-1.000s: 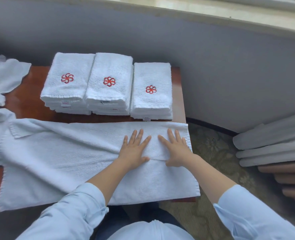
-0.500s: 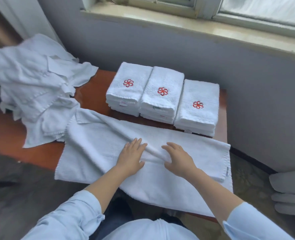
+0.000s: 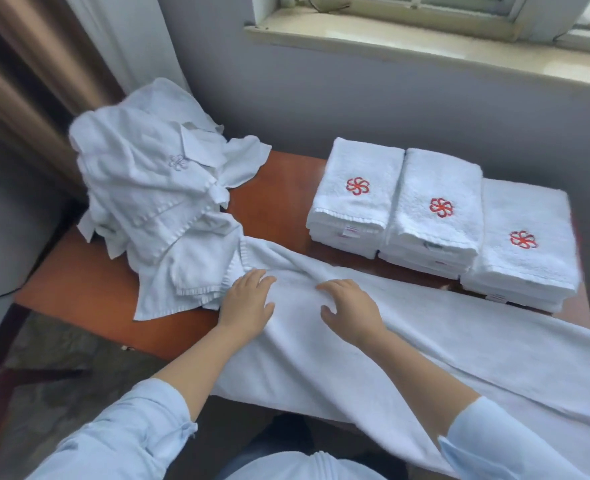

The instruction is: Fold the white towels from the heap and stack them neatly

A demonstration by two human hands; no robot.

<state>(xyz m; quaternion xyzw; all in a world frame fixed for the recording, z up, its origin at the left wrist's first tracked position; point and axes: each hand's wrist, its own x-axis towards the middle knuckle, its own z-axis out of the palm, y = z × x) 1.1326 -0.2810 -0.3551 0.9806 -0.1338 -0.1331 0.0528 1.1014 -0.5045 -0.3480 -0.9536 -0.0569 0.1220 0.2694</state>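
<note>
A long white towel (image 3: 459,334), folded lengthwise, lies across the near side of the brown table (image 3: 279,188) and hangs over its front edge. My left hand (image 3: 246,301) rests flat on the towel near its left end. My right hand (image 3: 350,308) rests on the towel a little to the right, fingers slightly bent and spread. A heap of unfolded white towels (image 3: 155,181) sits at the table's left. Three stacks of folded towels with red flower logos (image 3: 357,187), (image 3: 440,207), (image 3: 524,239) stand side by side at the back right.
A grey wall and a window sill (image 3: 425,39) run behind the table. A curtain (image 3: 37,64) hangs at the far left. Patterned carpet (image 3: 61,358) shows below the table's front left edge.
The view has swung to the left, bringing the heap fully into sight. Both hands have slid leftward along the towel toward its left end, smoothing it.
</note>
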